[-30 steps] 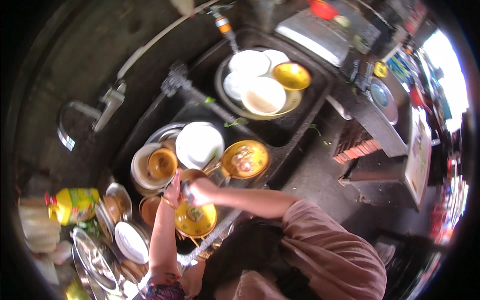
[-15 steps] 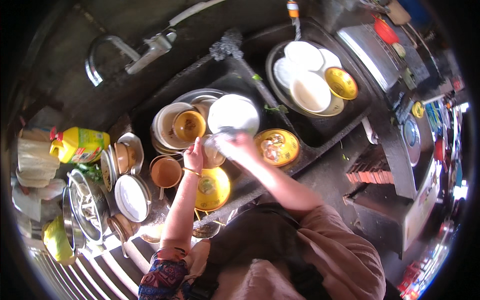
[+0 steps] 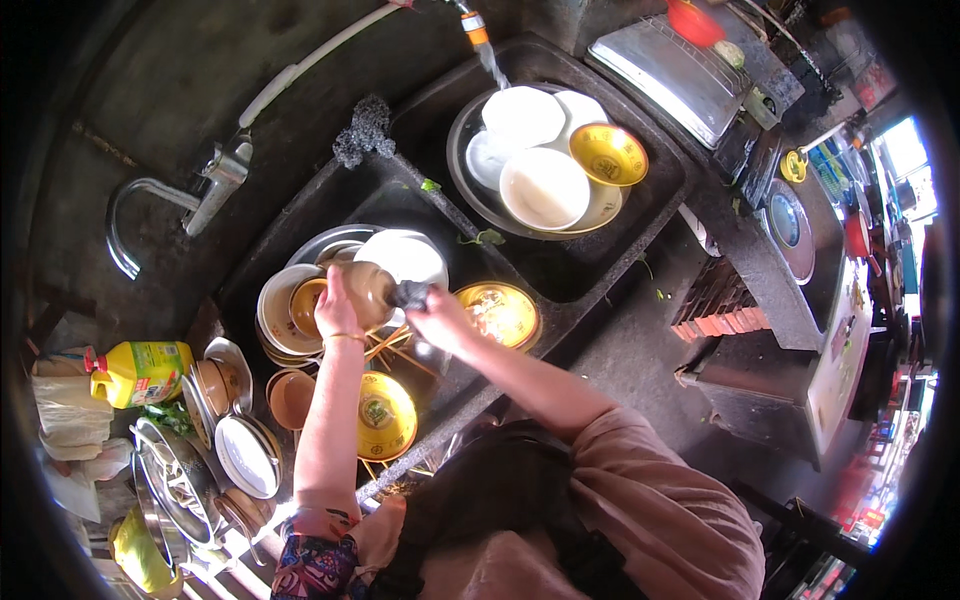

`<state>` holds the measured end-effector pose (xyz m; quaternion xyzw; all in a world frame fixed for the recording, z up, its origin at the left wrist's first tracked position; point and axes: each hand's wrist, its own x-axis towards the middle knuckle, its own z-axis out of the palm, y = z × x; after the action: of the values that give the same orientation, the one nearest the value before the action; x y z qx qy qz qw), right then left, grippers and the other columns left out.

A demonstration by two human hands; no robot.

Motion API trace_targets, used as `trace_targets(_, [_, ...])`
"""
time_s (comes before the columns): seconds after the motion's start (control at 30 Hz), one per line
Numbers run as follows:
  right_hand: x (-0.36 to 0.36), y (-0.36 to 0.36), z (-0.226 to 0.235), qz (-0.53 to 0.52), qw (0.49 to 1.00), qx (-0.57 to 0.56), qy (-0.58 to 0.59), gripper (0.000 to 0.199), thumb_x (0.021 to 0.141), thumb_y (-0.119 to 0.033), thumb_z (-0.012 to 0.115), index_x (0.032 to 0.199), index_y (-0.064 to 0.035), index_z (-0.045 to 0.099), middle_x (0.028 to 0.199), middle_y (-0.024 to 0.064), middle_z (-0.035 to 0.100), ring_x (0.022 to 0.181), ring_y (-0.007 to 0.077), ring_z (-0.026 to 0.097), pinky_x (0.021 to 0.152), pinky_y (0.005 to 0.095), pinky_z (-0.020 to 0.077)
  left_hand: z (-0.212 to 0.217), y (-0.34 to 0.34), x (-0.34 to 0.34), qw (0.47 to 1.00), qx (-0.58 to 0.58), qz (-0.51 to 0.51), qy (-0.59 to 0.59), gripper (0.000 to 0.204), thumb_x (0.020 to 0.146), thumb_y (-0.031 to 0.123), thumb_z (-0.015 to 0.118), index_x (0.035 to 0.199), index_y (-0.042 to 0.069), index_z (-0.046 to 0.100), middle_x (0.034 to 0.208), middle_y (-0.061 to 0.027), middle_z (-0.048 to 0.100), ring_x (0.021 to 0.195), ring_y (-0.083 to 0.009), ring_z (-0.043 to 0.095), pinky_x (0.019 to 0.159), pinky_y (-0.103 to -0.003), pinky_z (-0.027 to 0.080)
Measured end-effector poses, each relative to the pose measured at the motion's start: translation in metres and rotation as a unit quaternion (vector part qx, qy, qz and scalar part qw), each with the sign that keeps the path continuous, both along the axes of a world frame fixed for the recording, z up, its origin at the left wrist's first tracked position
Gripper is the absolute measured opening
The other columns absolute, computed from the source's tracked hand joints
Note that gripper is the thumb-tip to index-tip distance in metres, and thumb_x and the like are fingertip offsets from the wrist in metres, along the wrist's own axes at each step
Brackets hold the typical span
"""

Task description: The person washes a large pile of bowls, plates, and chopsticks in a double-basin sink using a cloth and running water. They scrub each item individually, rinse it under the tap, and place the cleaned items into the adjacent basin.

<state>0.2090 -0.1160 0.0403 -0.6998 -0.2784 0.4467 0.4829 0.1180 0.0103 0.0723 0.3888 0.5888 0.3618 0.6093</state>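
Note:
My left hand (image 3: pixel 336 310) grips a small brown bowl (image 3: pixel 368 287) over the left sink basin. Against that bowl my right hand (image 3: pixel 436 316) presses a dark scrubbing pad (image 3: pixel 410 293). Below the hands lie chopsticks (image 3: pixel 392 345), a yellow patterned bowl (image 3: pixel 385 414) and a yellow plate (image 3: pixel 500 312). A white plate (image 3: pixel 405 256) and stacked bowls (image 3: pixel 290 312) sit just behind the hands.
A round tray (image 3: pixel 470 195) in the right basin holds white bowls and a yellow bowl (image 3: pixel 607 154) under a running hose (image 3: pixel 478 32). A tap (image 3: pixel 215 180), a yellow detergent bottle (image 3: pixel 140 370) and stacked dishes (image 3: pixel 235 440) stand at left. A brick step (image 3: pixel 720 310) lies at right.
The view has shifted. My hands have lifted from the yellow bowl low in the basin and now hold a brown bowl and scrubbing pad higher up.

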Motion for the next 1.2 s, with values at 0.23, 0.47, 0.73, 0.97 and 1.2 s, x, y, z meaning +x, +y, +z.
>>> trace_targets(0.23, [0.029,-0.062,-0.001,-0.125,0.913,0.102,0.375,0.037,0.078,-0.013,0.058,0.111,-0.0024,0.046,0.068,0.002,0.056,0.055,0.0085,0.051,0.049,0.0197,0.04,-0.01,0.01,0.164,0.982,0.008,-0.176,-0.069,0.036,0.078,0.024,0.063,0.103,0.0,0.054,0.097,-0.0071,0.058,0.084,-0.014,0.055,0.073,-0.025,0.044])
trace_targets(0.47, [0.104,-0.14,0.01,-0.291,0.923,0.092,0.236,0.029,0.075,-0.01,0.063,0.1,0.0026,0.055,0.091,0.0084,0.06,0.08,0.0149,0.057,0.073,0.0263,0.0457,-0.037,-0.013,0.197,0.766,0.294,-0.543,0.178,0.028,0.08,0.029,0.055,0.096,0.007,0.057,0.083,-0.0042,0.061,0.07,-0.0203,0.057,0.064,-0.03,0.045])
trace_targets(0.73, [0.138,-0.161,-0.004,-0.334,0.905,0.09,0.249,0.024,0.075,-0.003,0.058,0.099,0.0024,0.056,0.093,0.0087,0.06,0.082,0.0176,0.058,0.074,0.0288,0.0465,-0.08,-0.048,0.146,0.286,0.319,-0.829,0.359,0.033,0.075,0.018,0.054,0.107,0.011,0.057,0.102,-0.0112,0.059,0.097,-0.0271,0.055,0.081,-0.034,0.045])
trace_targets(0.97, [0.134,-0.141,0.017,-0.325,0.908,0.093,0.248,0.028,0.074,-0.002,0.059,0.101,0.003,0.054,0.096,0.0103,0.059,0.086,0.02,0.058,0.076,0.0315,0.0468,-0.008,0.01,0.127,0.493,0.105,-0.768,0.395,0.043,0.068,0.012,0.06,0.11,0.008,0.056,0.109,-0.0107,0.056,0.102,-0.0251,0.052,0.084,-0.032,0.041])
trace_targets(1.2, [0.117,-0.101,0.007,-0.263,0.922,0.076,0.273,0.035,0.071,-0.006,0.063,0.102,0.0044,0.052,0.097,0.0112,0.058,0.086,0.0217,0.057,0.075,0.0336,0.047,0.039,0.034,-0.041,0.843,-0.171,-0.497,-0.114,0.035,0.067,0.003,0.057,0.099,-0.01,0.054,0.089,-0.0138,0.061,0.076,-0.018,0.06,0.073,-0.027,0.049])
